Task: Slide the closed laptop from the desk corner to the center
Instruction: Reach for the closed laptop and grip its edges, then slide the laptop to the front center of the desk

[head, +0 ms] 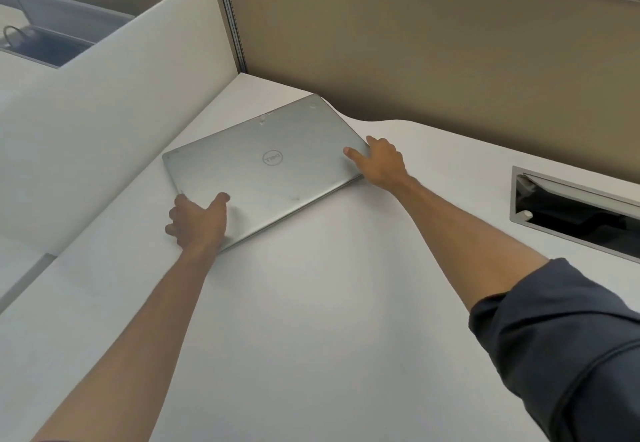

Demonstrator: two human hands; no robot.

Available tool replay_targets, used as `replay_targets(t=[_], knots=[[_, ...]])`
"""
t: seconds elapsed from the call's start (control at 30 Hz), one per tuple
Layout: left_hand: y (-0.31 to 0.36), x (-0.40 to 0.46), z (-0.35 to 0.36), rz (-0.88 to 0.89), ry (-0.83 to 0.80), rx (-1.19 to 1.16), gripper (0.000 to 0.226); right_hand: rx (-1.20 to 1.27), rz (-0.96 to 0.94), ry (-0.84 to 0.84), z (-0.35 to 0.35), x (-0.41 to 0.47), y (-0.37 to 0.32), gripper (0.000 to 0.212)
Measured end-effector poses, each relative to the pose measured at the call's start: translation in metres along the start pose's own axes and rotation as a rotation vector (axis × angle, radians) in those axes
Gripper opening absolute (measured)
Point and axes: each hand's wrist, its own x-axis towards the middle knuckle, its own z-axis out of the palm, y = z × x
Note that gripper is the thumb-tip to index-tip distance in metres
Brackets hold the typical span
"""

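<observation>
A closed silver laptop [266,167] with a round logo on its lid lies flat on the white desk [311,320], near the far left corner and turned at an angle. My left hand [195,221] grips its near left corner, thumb on the lid and fingers wrapped around the edge. My right hand [382,161] holds the right corner, thumb on the lid and fingers curled over the side. Both arms stretch forward over the desk.
A white curved divider [104,112] stands along the left side and a tan partition wall [415,43] runs behind the desk. An open cable hatch [571,209] is set into the desk at the right. Another desk with dark items shows at far left.
</observation>
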Motion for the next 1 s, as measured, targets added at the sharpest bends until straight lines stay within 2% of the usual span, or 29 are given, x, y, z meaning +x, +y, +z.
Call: replay_targets(t=[0.1,0.27,0.43,0.8,0.87,1.0], knots=[[0.004,0.001,0.007,-0.044,0.017,0.041,0.085,0.022,0.053,0.032,0.005,0.007,-0.001,0.061],[0.005,0.01,0.005,-0.158,0.04,-0.035,0.075,0.104,0.163,-0.022,0.002,0.016,0.001,0.059],[-0.002,0.015,-0.001,-0.186,0.045,-0.127,0.059,0.093,0.201,-0.083,0.002,0.016,-0.001,0.08],[-0.023,-0.008,-0.004,-0.19,0.089,-0.391,0.059,0.168,0.226,-0.093,-0.006,-0.006,0.013,0.079],[-0.026,-0.016,-0.005,-0.174,0.091,-0.421,0.054,0.208,0.228,-0.09,-0.008,-0.015,0.017,0.078],[-0.037,-0.034,-0.01,-0.168,0.082,-0.437,0.058,0.242,0.232,-0.063,-0.012,-0.039,0.028,0.076]])
